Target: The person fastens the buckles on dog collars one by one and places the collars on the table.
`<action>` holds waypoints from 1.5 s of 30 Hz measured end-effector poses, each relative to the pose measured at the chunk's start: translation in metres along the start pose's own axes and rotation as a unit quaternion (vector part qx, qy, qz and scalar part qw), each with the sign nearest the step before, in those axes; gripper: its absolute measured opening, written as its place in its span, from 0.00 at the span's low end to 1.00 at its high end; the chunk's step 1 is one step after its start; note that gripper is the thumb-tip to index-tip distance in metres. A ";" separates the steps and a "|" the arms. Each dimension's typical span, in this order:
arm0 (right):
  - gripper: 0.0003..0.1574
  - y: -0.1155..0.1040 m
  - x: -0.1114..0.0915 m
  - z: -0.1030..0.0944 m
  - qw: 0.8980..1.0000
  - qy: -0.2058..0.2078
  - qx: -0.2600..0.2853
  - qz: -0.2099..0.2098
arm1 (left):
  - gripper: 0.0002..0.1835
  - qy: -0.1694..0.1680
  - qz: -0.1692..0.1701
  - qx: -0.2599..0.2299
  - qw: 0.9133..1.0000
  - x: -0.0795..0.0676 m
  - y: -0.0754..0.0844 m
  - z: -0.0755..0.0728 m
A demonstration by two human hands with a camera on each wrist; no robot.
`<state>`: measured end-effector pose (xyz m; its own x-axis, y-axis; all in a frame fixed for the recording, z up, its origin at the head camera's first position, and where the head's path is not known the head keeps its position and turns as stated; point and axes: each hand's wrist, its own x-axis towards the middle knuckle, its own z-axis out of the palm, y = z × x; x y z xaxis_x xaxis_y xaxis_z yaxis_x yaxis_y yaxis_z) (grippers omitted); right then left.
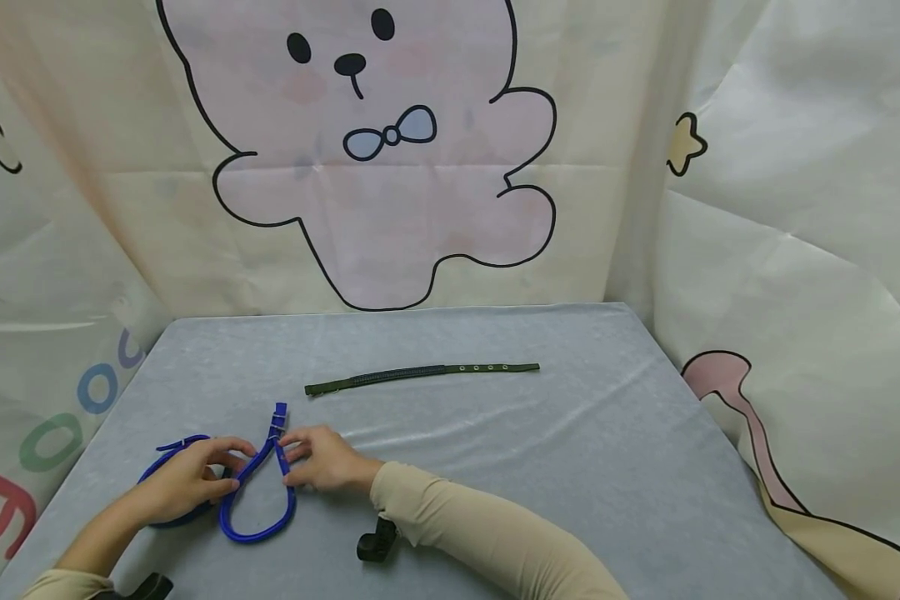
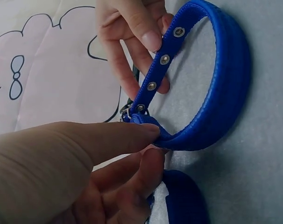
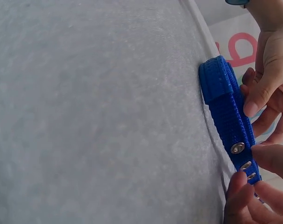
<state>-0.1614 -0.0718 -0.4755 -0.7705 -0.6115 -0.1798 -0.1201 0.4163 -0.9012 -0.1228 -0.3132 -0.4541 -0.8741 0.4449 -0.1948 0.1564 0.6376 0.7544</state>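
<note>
A blue collar (image 1: 257, 538) is bent into a loop over the table, its buckle end pointing away from the person. My left hand (image 1: 183, 479) pinches the loop's left side between thumb and index finger. On the other side my right hand (image 1: 326, 460) holds the strap end, which has metal eyelets (image 2: 165, 59). The left wrist view shows the strap passing into the buckle (image 2: 126, 112), close to the left thumb. A second blue collar (image 1: 168, 450) lies looped behind the left hand, partly hidden by it.
A green collar (image 1: 420, 372) with eyelets lies stretched out farther back on the grey cloth-covered table (image 1: 570, 433). Cartoon-printed curtains (image 1: 607, 208) stand at the back and sides. A black wrist device (image 1: 377, 543) sits below the right sleeve.
</note>
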 end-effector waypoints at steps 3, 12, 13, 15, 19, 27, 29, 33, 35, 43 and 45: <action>0.30 0.000 0.000 -0.002 0.999 0.000 -0.037 -0.009 | 0.23 -0.001 -0.004 0.008 1.000 0.002 0.001 0.000; 0.26 0.003 -0.007 -0.017 1.000 -0.021 0.001 -0.005 | 0.21 0.023 -0.014 0.018 0.999 0.000 0.006 -0.003; 0.26 0.004 -0.008 -0.020 1.000 -0.021 0.013 -0.003 | 0.21 0.028 -0.017 0.018 0.999 0.000 0.007 -0.003; 0.25 0.006 -0.011 -0.026 0.999 -0.020 0.025 -0.005 | 0.22 0.037 -0.019 0.011 0.999 0.000 0.011 -0.004; 0.26 0.011 -0.020 -0.044 0.999 -0.022 0.045 -0.020 | 0.23 0.053 -0.023 -0.003 0.998 0.002 0.022 -0.003; 0.25 0.022 -0.042 -0.076 0.997 -0.006 0.053 -0.059 | 0.23 0.103 -0.002 0.011 0.995 0.015 0.047 0.004; 0.25 0.025 -0.048 -0.082 0.997 0.000 0.055 -0.063 | 0.22 0.111 0.007 0.010 0.994 0.020 0.053 0.006; 0.24 0.030 -0.054 -0.093 0.997 0.006 0.052 -0.065 | 0.23 0.124 0.015 -0.003 0.992 0.027 0.062 0.011; 0.24 0.032 -0.056 -0.098 0.997 0.010 0.048 -0.066 | 0.23 0.133 0.029 -0.011 0.991 0.032 0.066 0.014; 0.27 0.044 -0.073 -0.129 0.996 0.035 0.029 -0.078 | 0.19 0.153 0.080 -0.030 0.985 0.055 0.082 0.026; 0.26 0.048 -0.077 -0.140 0.995 0.050 0.032 -0.076 | 0.19 0.159 0.091 -0.027 0.983 0.061 0.086 0.027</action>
<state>-0.1952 0.0888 -0.4496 -0.8060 -0.5919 -0.0027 -0.2023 0.2797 -0.9385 -0.1502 -0.2145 -0.4181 -0.9346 0.3248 0.1454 0.3067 0.5278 0.7921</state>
